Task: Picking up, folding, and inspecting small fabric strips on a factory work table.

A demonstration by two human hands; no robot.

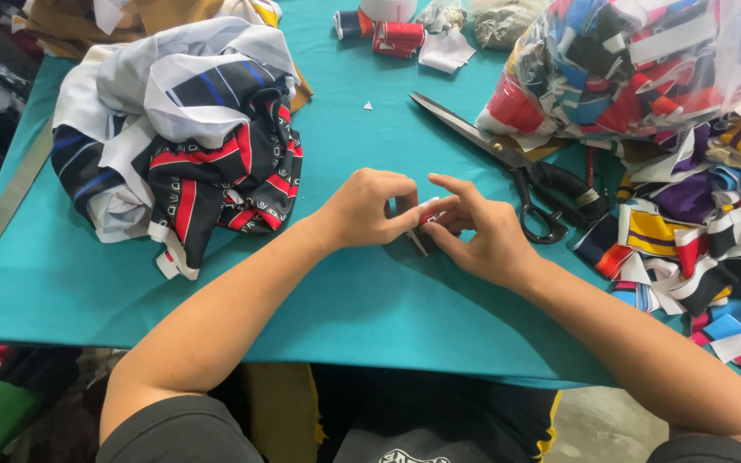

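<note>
My left hand (369, 208) and my right hand (478, 231) meet at the middle of the teal table (319, 291). Both pinch one small fabric piece (424, 220), red, white and dark, held low over the tabletop between the fingertips. Most of the piece is hidden by my fingers. Large black-handled scissors (508, 159) lie just beyond my right hand, blades pointing to the far left.
A heap of striped garments (182, 137) in white, navy, red and black lies at the left. A clear bag of coloured fabric scraps (636, 69) sits at the far right, with loose scraps (705, 249) spread below it. Thread spools (388, 34) stand at the far edge.
</note>
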